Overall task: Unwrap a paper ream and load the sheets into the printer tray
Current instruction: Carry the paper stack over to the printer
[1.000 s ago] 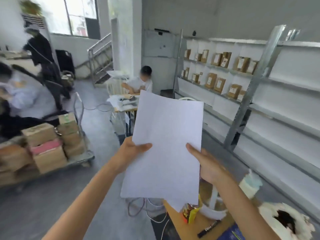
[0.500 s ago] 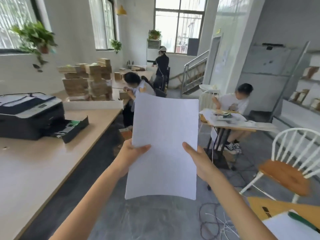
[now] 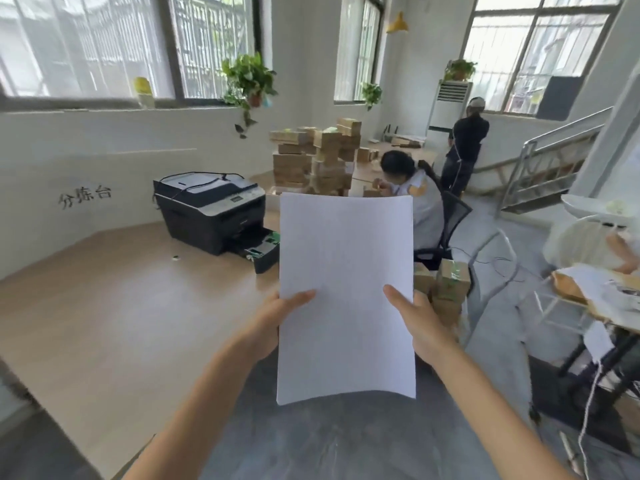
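We face a long wooden table point(image 3: 114, 317), a black printer point(image 3: 211, 209) resting on it, stacked cardboard boxes point(image 3: 317, 161) at its far end.

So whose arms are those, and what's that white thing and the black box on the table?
The camera sits on a person's head, so you see what they see, looking forward and down. The arms are theirs. The left hand and the right hand each pinch a side edge of a stack of white paper, held upright in front of them. The black box is a printer on a long wooden table. Its tray is pulled open at the front, waiting for paper. Behind it are piled cardboard boxes, and other people are working further back.
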Tool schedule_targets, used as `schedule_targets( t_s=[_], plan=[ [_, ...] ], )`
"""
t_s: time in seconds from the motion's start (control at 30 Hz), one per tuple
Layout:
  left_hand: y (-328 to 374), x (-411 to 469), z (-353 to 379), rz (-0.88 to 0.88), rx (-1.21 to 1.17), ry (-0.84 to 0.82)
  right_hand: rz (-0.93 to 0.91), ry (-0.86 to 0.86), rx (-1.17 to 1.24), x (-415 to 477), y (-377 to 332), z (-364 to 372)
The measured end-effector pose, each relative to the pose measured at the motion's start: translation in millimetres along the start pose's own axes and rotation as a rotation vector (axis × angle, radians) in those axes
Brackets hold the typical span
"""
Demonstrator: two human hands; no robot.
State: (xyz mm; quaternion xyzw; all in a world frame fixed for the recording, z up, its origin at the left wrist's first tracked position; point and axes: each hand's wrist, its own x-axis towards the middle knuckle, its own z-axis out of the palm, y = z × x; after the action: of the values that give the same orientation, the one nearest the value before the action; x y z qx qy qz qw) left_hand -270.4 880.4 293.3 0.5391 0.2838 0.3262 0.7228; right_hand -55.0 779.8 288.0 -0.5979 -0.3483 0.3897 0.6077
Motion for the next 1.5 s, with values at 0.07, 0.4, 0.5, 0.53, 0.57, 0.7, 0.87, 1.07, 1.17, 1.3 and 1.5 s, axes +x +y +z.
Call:
schedule_targets(
  t_s=[0.07,0.4,0.5,0.53,0.57,0.7,0.87,1.07,1.17,1.3,1.5],
  plan=[
    [6.6,20.9,-20.3,-0.03,-0.018,-0.045,-0.013,-0.038,-0.008,37.4,5.8,10.4],
    [26.9,152.8,-108.3,0.075,0.038,0.272,-0.024,-0.369,-0.043,225.0,6.9,90.4],
    [27.4,172.8,-134.5,0.118,0.05,0.435,-0.057,-0.461,-0.041,262.5,9.6,124.6],
    [27.5,179.2,-144.1,0.135,0.05,0.489,-0.073,-0.492,-0.03,274.7,8.5,134.7],
    [27.9,184.8,-153.5,0.148,0.054,0.539,-0.083,-0.512,-0.021,287.6,7.6,144.7],
    [27.6,209.4,-194.9,0.187,0.094,0.704,-0.118,-0.548,0.007,342.8,6.1,186.5],
    [25.8,255.7,-261.6,0.183,0.193,0.811,-0.166,-0.546,0.027,411.1,14.2,254.4],
    [29.3,282.9,-364.8,0.05,0.391,0.61,-0.123,-0.529,0.058,479.6,56.7,331.0],
    [17.0,304.6,-405.5,-0.024,0.595,0.702,-0.075,-0.559,0.033,504.1,76.4,363.2],
    [1.0,328.3,-432.9,-0.027,0.538,1.004,-0.058,-0.644,-0.096,532.3,90.2,398.6],
    [-7.6,350.7,-459.3,-0.052,0.441,1.129,-0.022,-0.708,-0.061,562.8,98.5,454.2]
  ],
)
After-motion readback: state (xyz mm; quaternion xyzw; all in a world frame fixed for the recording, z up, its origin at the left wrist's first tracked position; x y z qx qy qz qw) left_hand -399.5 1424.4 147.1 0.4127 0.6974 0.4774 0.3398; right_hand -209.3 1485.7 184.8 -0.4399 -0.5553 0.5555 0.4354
